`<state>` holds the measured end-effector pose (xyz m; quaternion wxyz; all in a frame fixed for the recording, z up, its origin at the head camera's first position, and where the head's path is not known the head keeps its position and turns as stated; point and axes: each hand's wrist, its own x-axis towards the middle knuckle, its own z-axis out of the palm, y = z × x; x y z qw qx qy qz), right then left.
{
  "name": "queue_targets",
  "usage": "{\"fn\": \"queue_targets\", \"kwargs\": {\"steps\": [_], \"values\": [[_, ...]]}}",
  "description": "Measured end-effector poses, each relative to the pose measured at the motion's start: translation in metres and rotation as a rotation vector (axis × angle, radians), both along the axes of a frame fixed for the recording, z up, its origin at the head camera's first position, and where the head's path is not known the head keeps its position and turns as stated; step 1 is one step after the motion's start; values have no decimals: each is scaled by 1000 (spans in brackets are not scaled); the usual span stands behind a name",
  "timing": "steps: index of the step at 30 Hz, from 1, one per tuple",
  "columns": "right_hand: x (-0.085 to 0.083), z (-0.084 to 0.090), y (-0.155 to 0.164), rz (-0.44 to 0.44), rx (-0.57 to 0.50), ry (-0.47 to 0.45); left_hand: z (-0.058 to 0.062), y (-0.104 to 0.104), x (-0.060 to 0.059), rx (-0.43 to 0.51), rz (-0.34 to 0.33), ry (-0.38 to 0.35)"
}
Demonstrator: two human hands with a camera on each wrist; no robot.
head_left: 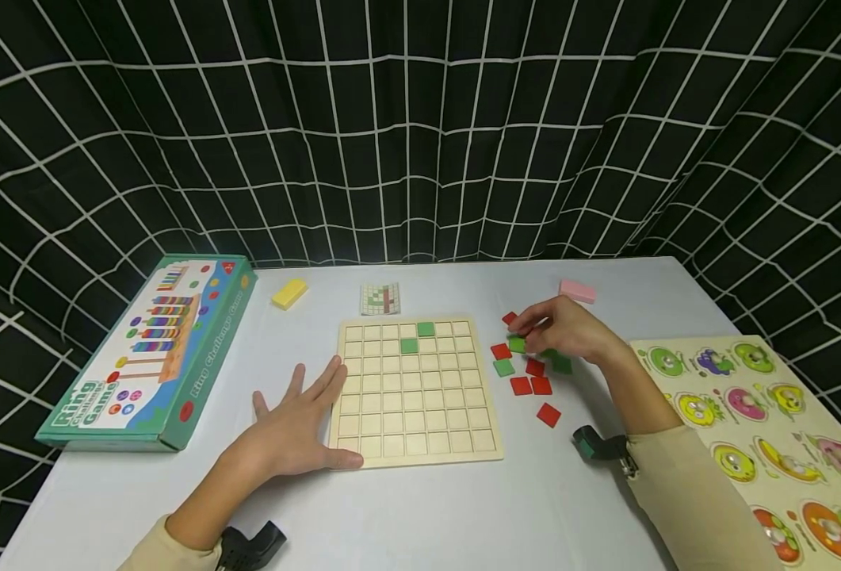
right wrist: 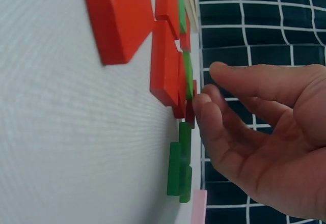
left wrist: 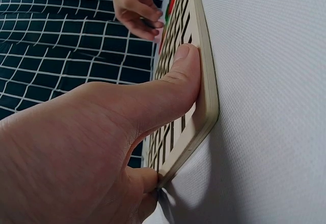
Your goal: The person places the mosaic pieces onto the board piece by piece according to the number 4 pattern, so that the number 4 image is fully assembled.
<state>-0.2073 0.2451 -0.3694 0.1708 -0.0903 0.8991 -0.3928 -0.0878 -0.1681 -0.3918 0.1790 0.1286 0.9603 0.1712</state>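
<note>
A wooden grid board [head_left: 420,412] lies in the middle of the white table, with two green tiles [head_left: 417,336] in its top rows. My left hand [head_left: 299,420] lies flat at the board's left edge, its thumb [left wrist: 175,81] pressed along the rim [left wrist: 209,107]. My right hand [head_left: 556,329] hovers over a scatter of red tiles [head_left: 530,386] and green tiles [head_left: 503,367] to the right of the board. Its fingertips [right wrist: 204,104] touch the tiles near a green tile [head_left: 516,344], while the thumb stays apart and nothing is lifted.
A green ring-game box [head_left: 152,349] lies at the left and a fruit peg puzzle [head_left: 755,428] at the right. Behind the board are a yellow block [head_left: 288,293], a small pattern card [head_left: 380,299] and a pink block [head_left: 577,291]. A black grid curtain closes off the back.
</note>
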Motion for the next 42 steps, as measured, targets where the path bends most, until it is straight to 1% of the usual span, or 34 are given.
{"fn": "queue_targets", "kwargs": {"steps": [5, 14, 22, 29, 35, 42], "values": [[1, -2, -4, -15, 72, 15, 0, 0, 0, 1, -2, 1], [4, 0, -11, -21, 144, 37, 1, 0, 1, -1, 0, 11], [4, -4, -15, -28, 220, 69, 1, 0, 1, 5, 2, 9], [5, -4, -17, 18, 233, 105, 0, 0, 1, 6, -4, 12], [7, -4, -20, 21, 241, 97, 0, -1, 1, 2, -6, 10], [5, -6, -21, 38, 248, 119, -1, -1, 0, -1, -7, 12]]}}
